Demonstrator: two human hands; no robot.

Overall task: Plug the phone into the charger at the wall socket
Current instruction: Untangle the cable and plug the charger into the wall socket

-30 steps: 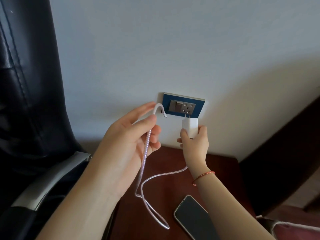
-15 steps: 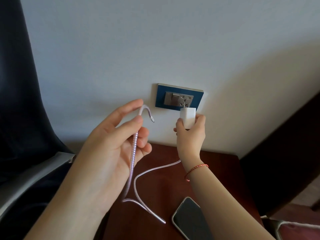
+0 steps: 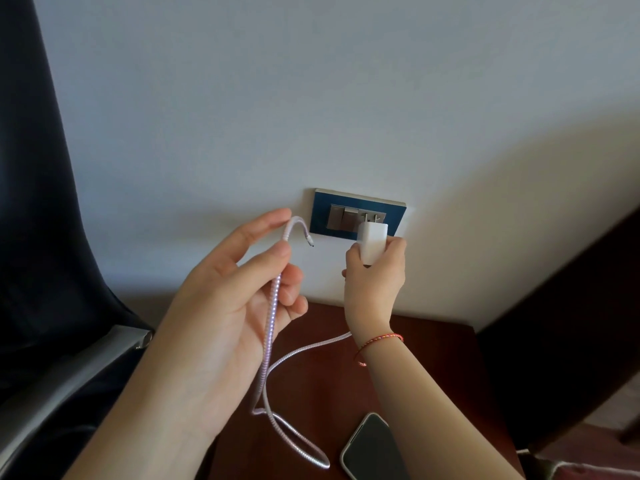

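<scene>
Right hand: the right hand is raised at the wall socket, wrist bent upward, and the white charger is gripped between thumb and curled fingers.
Charger: its prongs are held at the socket's slots; how deep they sit cannot be told.
Left hand: the left hand is held palm-up, left of the socket, and the braided cable is pinched near its free end between thumb and index finger, the other fingers loosely curled beneath.
Cable: its connector tip arches over the index finger and hangs free, apart from the wall; the rest is draped down to a loop on the table and led back behind the right wrist.
Phone: the phone is laid screen-up on the table near the lower edge, beside the right forearm, touched by neither hand and not joined to the cable.
Wrist: a red string bracelet is worn on the right wrist.
Surroundings: a dark chair is seen at the left.
Change: half a second ago the charger was held just below the socket plate; it has been lifted onto the socket face. The left hand's grip is unchanged.
</scene>
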